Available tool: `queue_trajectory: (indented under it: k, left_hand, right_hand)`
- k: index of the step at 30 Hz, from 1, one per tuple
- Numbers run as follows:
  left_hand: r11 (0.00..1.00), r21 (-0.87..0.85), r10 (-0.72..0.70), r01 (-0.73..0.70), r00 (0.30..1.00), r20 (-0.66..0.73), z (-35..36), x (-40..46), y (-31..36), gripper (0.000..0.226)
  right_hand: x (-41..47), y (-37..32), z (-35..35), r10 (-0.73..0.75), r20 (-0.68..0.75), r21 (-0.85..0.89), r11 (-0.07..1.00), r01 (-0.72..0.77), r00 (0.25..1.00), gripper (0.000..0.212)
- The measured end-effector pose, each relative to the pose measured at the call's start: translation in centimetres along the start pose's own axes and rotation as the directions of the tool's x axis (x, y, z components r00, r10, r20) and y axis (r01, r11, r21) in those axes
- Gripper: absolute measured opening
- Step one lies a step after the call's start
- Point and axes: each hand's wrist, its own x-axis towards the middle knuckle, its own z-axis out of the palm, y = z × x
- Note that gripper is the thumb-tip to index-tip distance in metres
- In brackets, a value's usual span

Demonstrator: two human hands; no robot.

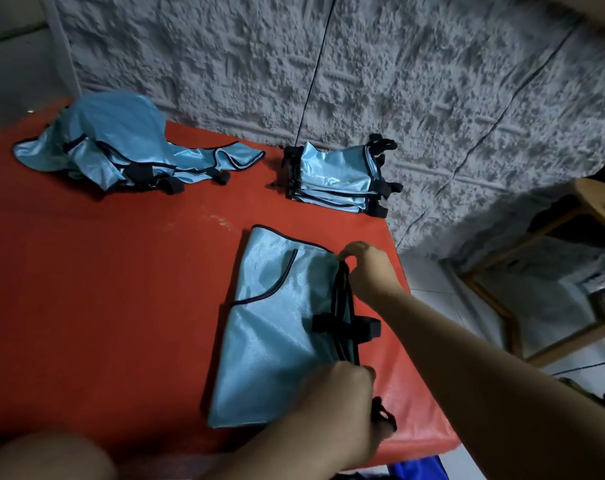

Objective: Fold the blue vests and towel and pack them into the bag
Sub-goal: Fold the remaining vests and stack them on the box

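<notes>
Covering most of the view, a red table [103, 306] stands against a rough grey wall [398, 81] and carries a flat blue vest [277, 323] near its right edge, a loose heap of unfolded vests [121, 150] at the far left, and a neat folded stack of vests [335, 178] at the far right. The right hand [370, 268] pinches the flat vest's black-trimmed edge at its far corner, while the left hand [339, 396] grips the same edge at the near end, fingers curled round it beside a black strap [346, 328].
</notes>
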Motion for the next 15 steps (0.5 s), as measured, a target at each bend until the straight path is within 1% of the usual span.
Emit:
queue_trajectory:
  k: [1,2,3,4,5,6,7,8,9,10,11,13,15]
  left_hand:
    - [0.999,-0.033,-0.013,0.012,1.0,-0.023,-0.6,-0.2,0.2,0.043]
    - [0.998,-0.055,-0.023,0.021,0.999,-0.043,-1.1,-0.3,0.4,0.049]
    - [0.993,-0.106,-0.051,0.041,0.994,-0.092,-1.9,-0.3,0.4,0.051]
    - [0.989,-0.136,-0.077,0.057,0.986,-0.149,-2.5,-0.1,0.0,0.048]
    - [0.99,-0.118,-0.101,0.079,0.976,-0.193,-3.0,0.0,-0.6,0.042]
    - [0.993,-0.038,-0.114,0.109,0.973,-0.201,-3.5,0.2,-1.5,0.035]
    - [0.986,0.078,-0.133,0.149,0.975,-0.18,-3.8,0.2,-2.7,0.033]
    - [0.961,0.197,-0.172,0.194,0.977,-0.123,-3.8,0.2,-4.0,0.036]
    - [0.928,0.287,-0.23,0.238,0.971,-0.06,-3.4,0.0,-5.3,0.042]
    - [0.902,0.336,-0.287,0.271,0.958,-0.003,-2.8,-0.2,-6.5,0.05]
    - [0.887,0.356,-0.331,0.295,0.943,0.044,-1.9,-0.5,-7.5,0.062]
    - [0.877,0.387,-0.35,0.285,0.931,0.108,-0.4,-1.3,-8.3,0.081]
    - [0.87,0.414,-0.346,0.269,0.93,0.123,0.5,-1.8,-8.9,0.083]
  right_hand:
    - [-1.1,-0.8,-0.1,0.002,-0.036,0.039,0.999,0.0,0.999,0.047]
    - [-2.5,-1.7,-0.2,-0.025,-0.079,0.067,0.997,0.03,0.997,0.043]
    - [-4.1,-2.6,-0.3,-0.078,-0.102,0.086,0.993,0.086,0.992,0.037]
    - [-5.7,-3.4,-0.3,-0.156,-0.083,0.117,0.979,0.165,0.984,0.032]
    - [-7.3,-4.0,-0.3,-0.248,-0.016,0.171,0.954,0.247,0.969,0.03]
    - [-9.0,-4.7,-0.3,-0.34,0.098,0.228,0.923,0.311,0.936,0.032]
    - [-10.5,-4.9,0.1,-0.406,0.215,0.25,0.902,0.351,0.888,0.035]
    - [-11.7,-4.9,0.7,-0.447,0.3,0.209,0.893,0.399,0.843,0.04]
    - [-12.6,-4.5,1.5,-0.462,0.342,0.106,0.884,0.455,0.818,0.045]
    - [-13.3,-3.9,2.1,-0.457,0.343,-0.033,0.867,0.497,0.821,0.047]
    - [-13.7,-3.1,2.5,-0.425,0.324,-0.165,0.854,0.493,0.845,0.047]
    - [-14.4,-1.6,1.5,-0.292,0.252,-0.321,0.874,0.365,0.923,0.037]
    - [-14.7,0.0,0.5,-0.146,0.215,-0.38,0.899,0.22,0.966,0.032]
